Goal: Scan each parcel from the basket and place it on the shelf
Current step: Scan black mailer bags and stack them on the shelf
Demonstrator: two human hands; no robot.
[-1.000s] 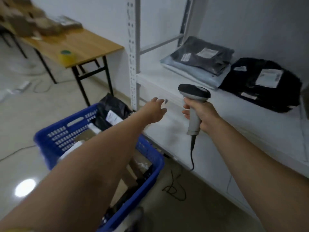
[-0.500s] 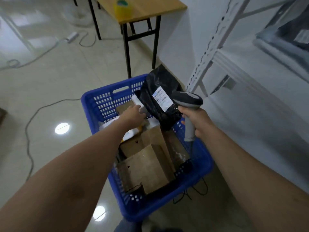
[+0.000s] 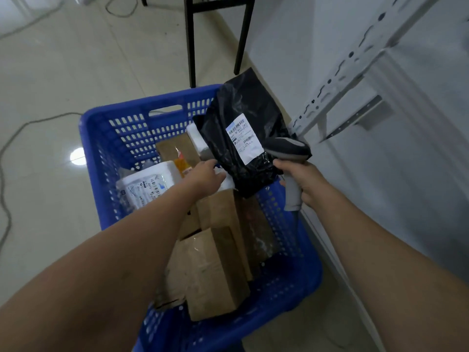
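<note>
Left hand (image 3: 203, 174) had slid further into the blue lattice basket (image 3: 114, 116); its grip could not be told.
Right hand (image 3: 302, 182) gripped the grey scanner (image 3: 291, 146), just beside a crinkled black bag (image 3: 243, 105); glossy pale floor (image 3: 76, 59) lay beyond.

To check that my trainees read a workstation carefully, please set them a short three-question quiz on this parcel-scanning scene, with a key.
1. Which hand grips the scanner?
2. True or false: the black parcel shows no label.
3. Fill in: the left hand reaches down into the blue ____.

Key: 1. the right hand; 2. false, a white label faces the camera; 3. basket.
</note>
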